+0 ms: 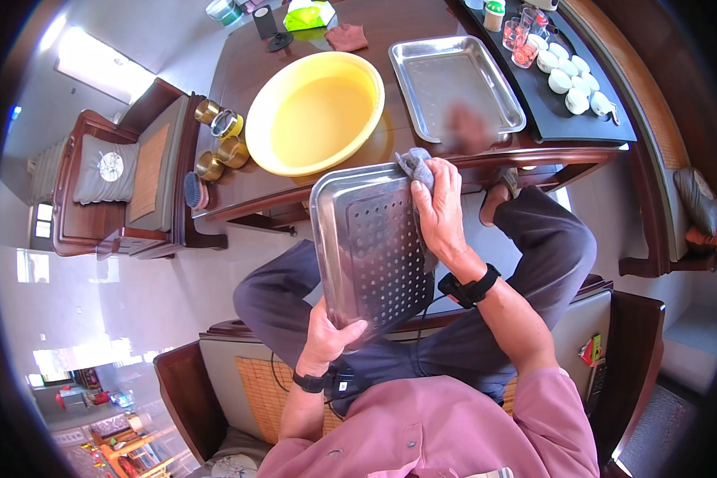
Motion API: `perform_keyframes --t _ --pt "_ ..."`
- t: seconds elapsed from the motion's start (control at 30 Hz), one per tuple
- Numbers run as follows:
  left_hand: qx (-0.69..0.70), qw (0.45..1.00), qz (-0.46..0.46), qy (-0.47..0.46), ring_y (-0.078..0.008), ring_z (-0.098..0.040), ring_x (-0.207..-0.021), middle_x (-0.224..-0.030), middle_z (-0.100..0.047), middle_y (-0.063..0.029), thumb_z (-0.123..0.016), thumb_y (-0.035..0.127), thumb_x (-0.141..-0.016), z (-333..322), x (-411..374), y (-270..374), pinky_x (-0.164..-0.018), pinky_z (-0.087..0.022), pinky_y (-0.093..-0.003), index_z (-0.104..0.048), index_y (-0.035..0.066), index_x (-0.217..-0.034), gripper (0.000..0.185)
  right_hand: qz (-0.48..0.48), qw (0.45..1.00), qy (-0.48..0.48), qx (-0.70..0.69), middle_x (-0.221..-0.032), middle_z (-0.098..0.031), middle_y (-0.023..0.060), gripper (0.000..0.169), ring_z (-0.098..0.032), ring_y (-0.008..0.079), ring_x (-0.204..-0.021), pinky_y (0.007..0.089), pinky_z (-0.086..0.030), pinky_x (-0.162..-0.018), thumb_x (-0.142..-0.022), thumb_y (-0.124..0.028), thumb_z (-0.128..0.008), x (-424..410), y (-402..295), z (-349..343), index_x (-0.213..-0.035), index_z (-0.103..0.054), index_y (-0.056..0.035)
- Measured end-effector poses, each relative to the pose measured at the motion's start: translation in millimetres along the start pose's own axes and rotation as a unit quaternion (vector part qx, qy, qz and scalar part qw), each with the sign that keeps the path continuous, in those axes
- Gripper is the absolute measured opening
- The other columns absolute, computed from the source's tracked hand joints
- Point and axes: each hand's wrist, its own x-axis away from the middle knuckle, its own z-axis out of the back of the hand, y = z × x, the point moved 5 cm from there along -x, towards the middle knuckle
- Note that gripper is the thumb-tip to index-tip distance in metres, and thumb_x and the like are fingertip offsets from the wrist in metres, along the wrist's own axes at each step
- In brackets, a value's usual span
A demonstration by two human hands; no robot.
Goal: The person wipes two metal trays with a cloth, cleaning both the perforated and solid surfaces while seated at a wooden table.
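My left hand grips the near left corner of a perforated stainless steel tray, thumb on its face. The tray is held up tilted above my lap. At its far right corner, my right hand presses a grey cloth around the rim; part of the cloth hangs along the right edge. Beyond, on the table, stands a large yellow basin with what looks like water inside. A second stainless steel tray lies to its right; a reddish blur covers its near right corner.
Brass-coloured bowls and a brush stand at the table's left edge. Far back are a green-and-white packet and a folded brown cloth. A black tea tray at the right carries white cups and patterned glasses.
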Motion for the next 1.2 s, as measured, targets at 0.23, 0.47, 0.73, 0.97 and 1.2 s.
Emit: perform_keyframes --t 0.23,0.47,0.73,0.97,1.2 --pt "0.065 0.994 -0.051 0.066 -0.0138 -0.064 -0.106 -0.117 -0.067 -0.005 -0.078 0.012 -0.086 9.4 -16.2 -1.3 -0.097 -0.05 -0.0304 -0.056 0.0 -0.13 0.051 0.123 0.979 -0.16 -0.004 -0.156 -0.035 0.0284 0.066 -0.03 0.0463 -0.147 0.0551 -0.022 -0.122 -0.093 -0.021 -0.062 44.8 -40.7 -24.6 -0.151 -0.039 0.0029" --pt "0.14 0.98 -0.114 0.077 -0.0167 -0.062 -0.115 -0.13 -0.063 -0.0073 -0.085 0.052 -0.078 30.1 -18.9 -9.4 -0.099 -0.052 -0.0332 -0.053 -0.001 -0.136 0.084 0.331 0.894 -0.303 0.002 -0.153 -0.045 0.0191 0.075 -0.036 0.0381 -0.148 0.0542 -0.024 -0.121 -0.081 -0.018 -0.073 102.2 -89.3 -39.7 -0.149 -0.046 -0.0056" --pt "0.177 0.975 -0.104 0.084 -0.0244 -0.068 -0.109 -0.124 -0.067 -0.0083 -0.091 0.019 -0.077 22.9 -11.1 -10.4 -0.094 -0.057 -0.0406 -0.053 0.003 -0.138 0.074 -0.004 0.994 -0.05 -0.098 -0.152 -0.039 0.0268 0.058 -0.036 0.0401 -0.143 0.046 -0.029 -0.118 -0.098 -0.019 -0.057 8.7 -16.0 -10.8 -0.148 -0.039 0.0048" --pt "0.272 0.959 -0.076 -0.027 -0.0303 -0.052 -0.132 -0.143 -0.053 -0.0101 -0.086 0.034 -0.082 23.7 -8.8 -17.7 -0.11 -0.043 -0.0508 -0.042 0.004 -0.148 0.085 -0.118 0.983 -0.069 -0.12 -0.105 -0.069 0.0218 0.036 -0.069 0.0328 -0.1 0.0384 -0.051 -0.091 -0.101 -0.024 -0.058 -4.8 -15.4 14.3 -0.128 -0.059 -0.0018" --pt "0.235 0.97 -0.063 0.018 -0.0319 -0.045 -0.138 -0.153 -0.044 -0.0119 -0.07 0.058 -0.089 22.3 -25.3 -14.8 -0.116 -0.036 -0.0513 -0.033 0.006 -0.154 0.092 -0.002 0.994 -0.059 -0.093 -0.14 -0.056 0.0239 0.044 -0.047 0.0408 -0.137 0.0425 -0.038 -0.114 -0.102 -0.019 -0.055 0.3 -17.9 -0.1 -0.14 -0.053 0.0019"
